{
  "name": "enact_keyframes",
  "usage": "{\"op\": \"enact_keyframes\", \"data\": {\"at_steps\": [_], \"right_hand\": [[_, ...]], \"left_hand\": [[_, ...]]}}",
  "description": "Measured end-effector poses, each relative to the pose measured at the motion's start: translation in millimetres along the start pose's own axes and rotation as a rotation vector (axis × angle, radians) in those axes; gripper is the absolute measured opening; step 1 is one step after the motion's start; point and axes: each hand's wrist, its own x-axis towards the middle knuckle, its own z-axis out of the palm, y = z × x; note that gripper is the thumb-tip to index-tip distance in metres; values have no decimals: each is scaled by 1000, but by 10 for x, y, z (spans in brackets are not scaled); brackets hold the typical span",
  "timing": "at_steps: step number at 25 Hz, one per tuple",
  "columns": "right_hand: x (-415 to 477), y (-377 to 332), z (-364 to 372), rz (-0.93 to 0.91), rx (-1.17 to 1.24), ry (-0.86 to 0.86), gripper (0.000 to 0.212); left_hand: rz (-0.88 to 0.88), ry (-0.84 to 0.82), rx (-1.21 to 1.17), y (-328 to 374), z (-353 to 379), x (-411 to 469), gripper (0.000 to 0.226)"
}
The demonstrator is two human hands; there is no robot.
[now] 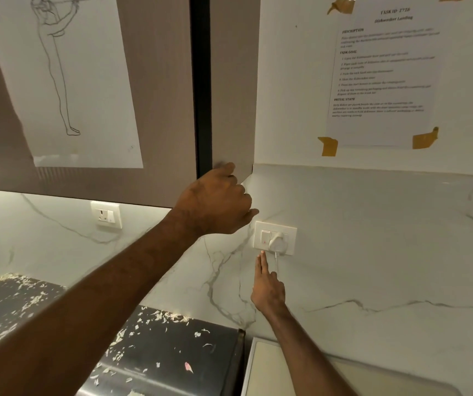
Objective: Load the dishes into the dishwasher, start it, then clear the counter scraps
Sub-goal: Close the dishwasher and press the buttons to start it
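Note:
My right hand reaches up the marble wall, its straight fingers touching the lower edge of a white wall socket just under the rocker switch. A white plug with a thin cord sits in that socket. My left hand is raised higher, fingers curled on the bottom corner of the brown upper cabinet. Neither hand holds anything loose. Pale vegetable scraps lie scattered over the shiny steel top at the lower left. No dishes show in this view.
A second socket is on the wall to the left. A taped task sheet hangs at the upper right, and a line drawing is stuck on the cabinet door. A cream-coloured surface sits at the bottom right.

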Motion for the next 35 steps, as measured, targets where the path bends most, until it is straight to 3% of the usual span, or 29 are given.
{"op": "enact_keyframes", "data": {"at_steps": [12,15,20,23,25,28,30,33,35], "right_hand": [[-751,43,-421,-17,-15,41,90],[-1188,82,-597,-17,-11,66,89],[-1902,226,-688,-6,-1,88,86],[-2374,244,-493,19,65,59,88],[-2708,283,-269,37,94,-3,89],[-3414,446,90,83,102,-213,85],[-3973,628,288,151,142,-425,80],[-4768,914,615,222,235,-622,76],[-5203,1059,814,168,203,-698,76]], "left_hand": [[-24,8,-38,-30,-46,-53,60],[-67,-55,-203,135,-129,-77,53],[-137,-165,-546,1388,-15,-684,31],[-141,-135,-699,2217,-45,-1235,23],[-213,-201,-916,2716,-18,-1610,20],[-263,-349,-1081,3443,-77,-2262,32],[-170,-530,-1106,3843,-245,-2726,42],[53,-785,-1156,4355,-446,-3407,82],[129,-876,-1153,4641,-557,-3752,113]]}}
